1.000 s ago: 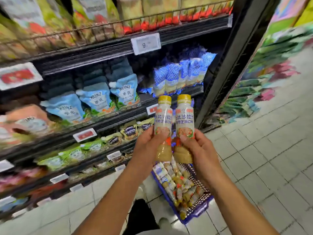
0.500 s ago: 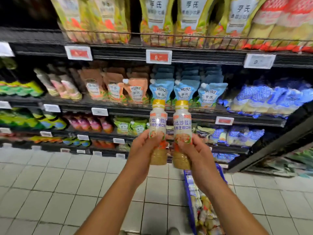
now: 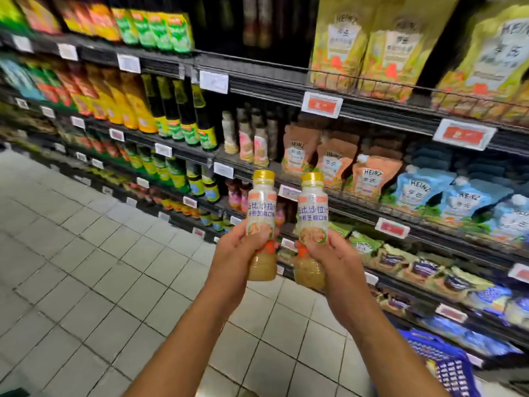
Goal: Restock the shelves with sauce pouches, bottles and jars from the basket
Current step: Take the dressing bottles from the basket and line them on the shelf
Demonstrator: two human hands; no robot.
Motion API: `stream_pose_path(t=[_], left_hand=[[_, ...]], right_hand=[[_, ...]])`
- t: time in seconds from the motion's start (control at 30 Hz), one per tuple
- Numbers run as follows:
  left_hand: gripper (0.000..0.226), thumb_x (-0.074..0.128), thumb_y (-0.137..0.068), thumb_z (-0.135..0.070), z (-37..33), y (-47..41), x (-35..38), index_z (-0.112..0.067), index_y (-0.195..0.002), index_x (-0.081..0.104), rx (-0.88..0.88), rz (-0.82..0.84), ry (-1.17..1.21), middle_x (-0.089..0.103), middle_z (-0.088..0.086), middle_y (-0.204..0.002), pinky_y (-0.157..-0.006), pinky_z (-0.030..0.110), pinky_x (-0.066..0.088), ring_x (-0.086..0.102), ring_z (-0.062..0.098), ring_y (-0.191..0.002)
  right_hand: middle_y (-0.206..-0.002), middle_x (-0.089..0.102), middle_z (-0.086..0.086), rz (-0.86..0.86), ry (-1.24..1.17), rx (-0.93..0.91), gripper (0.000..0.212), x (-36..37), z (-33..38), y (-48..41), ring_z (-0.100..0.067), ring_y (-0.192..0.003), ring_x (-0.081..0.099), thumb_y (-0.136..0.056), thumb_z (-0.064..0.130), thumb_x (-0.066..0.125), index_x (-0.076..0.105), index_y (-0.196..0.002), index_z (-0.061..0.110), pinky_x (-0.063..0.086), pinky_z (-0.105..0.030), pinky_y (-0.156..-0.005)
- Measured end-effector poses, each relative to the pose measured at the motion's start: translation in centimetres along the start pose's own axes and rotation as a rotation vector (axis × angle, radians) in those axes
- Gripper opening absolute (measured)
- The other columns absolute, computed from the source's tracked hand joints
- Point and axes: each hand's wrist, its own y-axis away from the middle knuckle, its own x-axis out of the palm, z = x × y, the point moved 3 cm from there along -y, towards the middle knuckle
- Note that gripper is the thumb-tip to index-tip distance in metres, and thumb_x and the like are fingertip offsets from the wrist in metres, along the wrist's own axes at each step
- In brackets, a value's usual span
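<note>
Where the left bottle [image 3: 261, 213] stands upright before the shelves [image 3: 272, 87], the left hand [image 3: 237, 253] grips its lower half. Just beside it, apart, the right hand [image 3: 332, 259] grips the right bottle [image 3: 312, 216] likewise. The basket [image 3: 446, 368] sits on the floor [image 3: 86, 267], lower right.

The blue plastic mesh basket [image 3: 446, 365] is cut off by the bottom edge, so its contents cannot be seen. The left hand [image 3: 237, 253] hides the lower label of one yellow-capped clear sauce bottle [image 3: 262, 207], and the right hand [image 3: 332, 256] hides that of the other yellow-capped bottle [image 3: 312, 210]. The red-and-white shelf price tags [image 3: 322, 104] are too blurred to read. The tall yellow pouches [image 3: 340, 44] are cropped by the upper edge.
</note>
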Motion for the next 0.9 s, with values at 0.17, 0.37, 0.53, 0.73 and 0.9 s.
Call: stream_pose_path(t=[0.17, 0.37, 0.53, 0.73, 0.9], left_hand=[[0.024, 0.069, -0.081, -0.027, -3.5, 0.2, -5.7, -0.019, -0.102, 0.075, 0.067, -0.042, 0.007, 0.072, 0.012, -0.096, -0.067, 0.032, 0.056, 0.067, 0.018, -0.076], [0.023, 0.070, -0.082, -0.029, -6.4, -0.8, -9.8, -0.020, -0.102, 0.075, 0.111, -0.080, 0.019, 0.070, 0.013, -0.096, -0.067, 0.035, 0.056, 0.065, 0.020, -0.079], [0.027, 0.076, -0.076, -0.033, -8.0, -3.5, -10.7, -0.021, -0.100, 0.076, 0.137, -0.084, 0.054, 0.070, 0.013, -0.095, -0.066, 0.034, 0.057, 0.066, 0.021, -0.079], [0.018, 0.071, -0.081, -0.027, -10.1, -9.2, -9.9, -0.021, -0.097, 0.076, 0.181, -0.063, 0.035, 0.070, 0.013, -0.093, -0.061, 0.033, 0.058, 0.067, 0.019, -0.074], [0.029, 0.076, -0.074, -0.034, -13.0, -15.0, -8.2, -0.021, -0.101, 0.076, 0.230, -0.012, 0.004, 0.071, 0.012, -0.093, -0.062, 0.033, 0.057, 0.066, 0.017, -0.075]], right_hand=[[-0.094, 0.076, -0.008, 0.030, 0.015, 0.031, 0.020, 6.0, -0.6, -1.9, -0.020, -0.076, 0.071, -0.074, 0.035, 0.070, 0.075, -0.093, 0.035, 0.058, -0.035, -0.064], [-0.092, 0.074, -0.005, 0.134, 0.040, -0.009, 0.019, 10.7, -0.1, -4.1, -0.021, -0.079, 0.068, -0.079, 0.029, 0.069, 0.074, -0.096, 0.032, 0.056, -0.037, -0.067], [-0.087, 0.072, -0.009, 0.154, 0.023, -0.030, 0.022, 12.0, 0.7, -7.2, -0.024, -0.073, 0.067, -0.077, 0.023, 0.068, 0.072, -0.098, 0.024, 0.055, -0.033, -0.057], [-0.086, 0.074, -0.006, 0.172, -0.019, -0.078, 0.027, 12.1, 2.6, -12.7, -0.023, -0.072, 0.067, -0.079, 0.023, 0.067, 0.068, -0.106, 0.019, 0.055, -0.031, -0.055], [-0.083, 0.072, -0.006, 0.139, -0.018, -0.122, 0.030, 12.2, 5.6, -18.3, -0.024, -0.066, 0.069, -0.079, 0.025, 0.067, 0.066, -0.108, 0.019, 0.051, -0.035, -0.051]])
